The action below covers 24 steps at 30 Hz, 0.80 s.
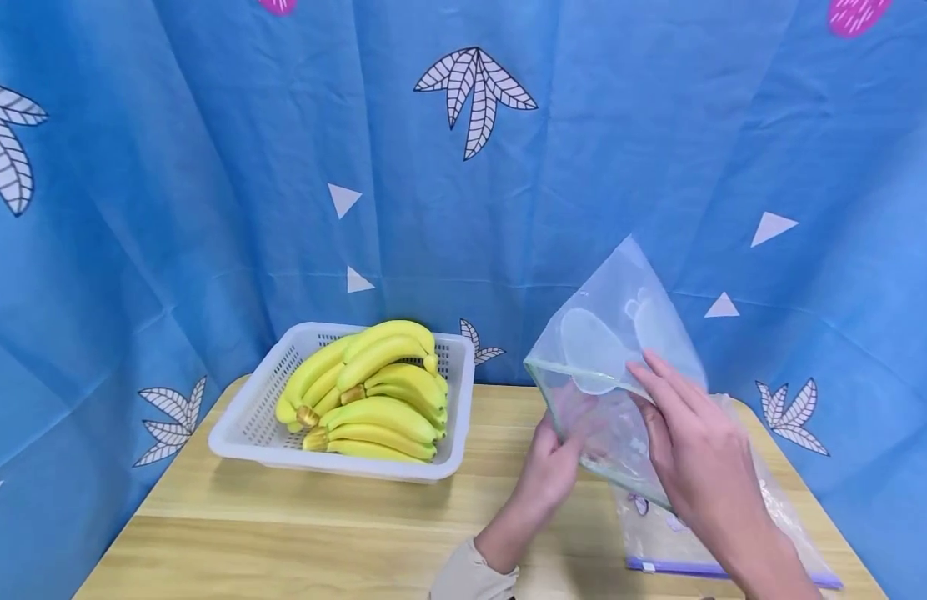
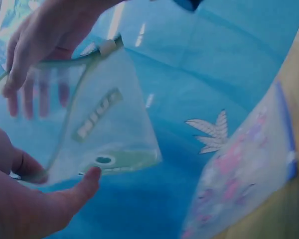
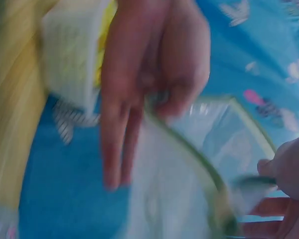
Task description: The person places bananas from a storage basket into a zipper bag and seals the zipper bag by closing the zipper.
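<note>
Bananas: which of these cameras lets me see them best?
The head view: the bananas lie sharp and uncovered in the white basket, stems showing. The right wrist view catches only a blurred yellow sliver past the basket's wall, too little to tell one banana from another. The left wrist view shows none.

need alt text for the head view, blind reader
A person's left hand and right hand hold open a see-through bag above a wooden table, where a purple-edged bag lies. On the left, a white basket holds bananas; a blue curtain hangs behind.
</note>
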### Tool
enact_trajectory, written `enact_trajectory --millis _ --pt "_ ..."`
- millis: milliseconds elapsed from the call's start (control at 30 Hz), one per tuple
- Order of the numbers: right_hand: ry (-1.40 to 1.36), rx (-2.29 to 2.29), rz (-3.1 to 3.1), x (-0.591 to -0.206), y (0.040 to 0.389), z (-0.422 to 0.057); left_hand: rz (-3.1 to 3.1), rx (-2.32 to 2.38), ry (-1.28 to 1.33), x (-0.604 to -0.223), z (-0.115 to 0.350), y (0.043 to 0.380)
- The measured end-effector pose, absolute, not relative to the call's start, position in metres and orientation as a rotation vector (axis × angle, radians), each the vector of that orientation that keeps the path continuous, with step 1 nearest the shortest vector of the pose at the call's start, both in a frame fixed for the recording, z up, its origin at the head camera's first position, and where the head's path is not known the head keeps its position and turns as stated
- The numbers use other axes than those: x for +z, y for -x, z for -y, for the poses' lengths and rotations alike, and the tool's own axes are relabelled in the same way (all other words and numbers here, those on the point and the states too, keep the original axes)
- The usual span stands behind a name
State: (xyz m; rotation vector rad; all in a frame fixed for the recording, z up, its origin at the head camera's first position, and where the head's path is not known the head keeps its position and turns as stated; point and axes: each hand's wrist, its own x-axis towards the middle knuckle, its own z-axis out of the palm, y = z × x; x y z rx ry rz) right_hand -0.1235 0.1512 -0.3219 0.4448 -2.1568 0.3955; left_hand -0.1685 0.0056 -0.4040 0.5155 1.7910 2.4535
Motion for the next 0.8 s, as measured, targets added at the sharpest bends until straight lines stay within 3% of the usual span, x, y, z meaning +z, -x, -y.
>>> enact_trajectory --millis 300,667,800 --pt "-0.256 0.358 2.181 -0.306 0.137 -0.183 -1.926 2.441 -0.439 -0.416 0.014 0.188" --pt "-0.617 0.226 2.292 -0.298 0.131 -0.159 -1.790 2.395 -0.515 -0.407 0.012 0.181" --pt "-0.522 0.192 2.418 -0.283 0.133 -0.166 -1.740 2.387 -0.564 -0.403 0.016 0.180"
